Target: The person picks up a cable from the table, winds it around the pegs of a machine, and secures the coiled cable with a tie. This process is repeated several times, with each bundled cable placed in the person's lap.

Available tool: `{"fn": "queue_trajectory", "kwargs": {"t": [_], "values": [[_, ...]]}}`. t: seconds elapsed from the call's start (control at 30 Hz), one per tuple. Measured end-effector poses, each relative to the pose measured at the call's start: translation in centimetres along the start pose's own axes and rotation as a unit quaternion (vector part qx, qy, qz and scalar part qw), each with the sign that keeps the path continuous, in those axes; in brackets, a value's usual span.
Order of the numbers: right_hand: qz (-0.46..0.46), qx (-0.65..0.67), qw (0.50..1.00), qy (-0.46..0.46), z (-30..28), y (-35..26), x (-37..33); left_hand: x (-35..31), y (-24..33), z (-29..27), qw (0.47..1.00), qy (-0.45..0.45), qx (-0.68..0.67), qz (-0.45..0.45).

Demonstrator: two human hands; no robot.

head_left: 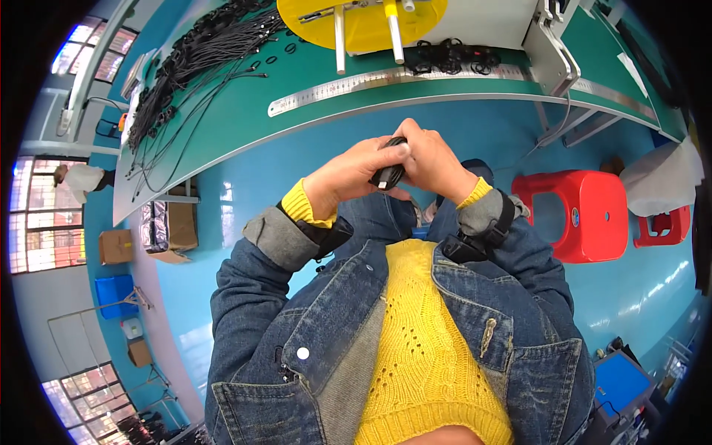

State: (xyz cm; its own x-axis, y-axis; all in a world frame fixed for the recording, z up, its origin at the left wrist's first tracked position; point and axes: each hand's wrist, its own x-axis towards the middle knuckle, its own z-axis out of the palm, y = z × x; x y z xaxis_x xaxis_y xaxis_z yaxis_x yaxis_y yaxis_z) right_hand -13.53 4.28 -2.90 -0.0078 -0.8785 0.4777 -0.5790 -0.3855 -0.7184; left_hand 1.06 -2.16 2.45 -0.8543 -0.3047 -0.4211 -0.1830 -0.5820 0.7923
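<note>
A small coiled black cable (391, 175) with a pale-tipped connector end is held in front of my body, just short of the workbench edge. My left hand (354, 169) is closed around the coil from the left, its thumb lying across the top. From the other side my right hand (430, 158) grips the same coil, its fingers bent and partly hidden behind it. On the green bench (245, 144), a heap of loose black cables (215, 55) lies to the left. Small black rings or ties (449, 57) are piled near the steel ruler (334, 87).
A yellow round fixture with metal rods (363, 26) stands on the bench ahead. A metal bracket (552, 63) rises at its right. Red plastic stools (589, 215) stand to the right on the blue floor. Cardboard boxes (182, 226) are under the bench at left.
</note>
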Motion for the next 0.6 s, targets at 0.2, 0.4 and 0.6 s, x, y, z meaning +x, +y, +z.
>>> {"fn": "queue_trajectory", "kwargs": {"t": [0.2,0.4,0.6], "values": [[0.019,-0.023,0.998,-0.047,0.3,0.1,-1.3,1.1,0.5,-0.5,0.956,0.017,0.206,-0.207],[-0.021,-0.186,0.962,-0.2,-1.1,-1.1,-1.0,1.0,-1.2,-0.3,0.922,-0.072,0.279,-0.259],[0.181,0.228,0.955,-0.051,2.0,0.7,-2.5,1.5,-3.1,-2.4,0.973,-0.058,0.164,-0.152]]}}
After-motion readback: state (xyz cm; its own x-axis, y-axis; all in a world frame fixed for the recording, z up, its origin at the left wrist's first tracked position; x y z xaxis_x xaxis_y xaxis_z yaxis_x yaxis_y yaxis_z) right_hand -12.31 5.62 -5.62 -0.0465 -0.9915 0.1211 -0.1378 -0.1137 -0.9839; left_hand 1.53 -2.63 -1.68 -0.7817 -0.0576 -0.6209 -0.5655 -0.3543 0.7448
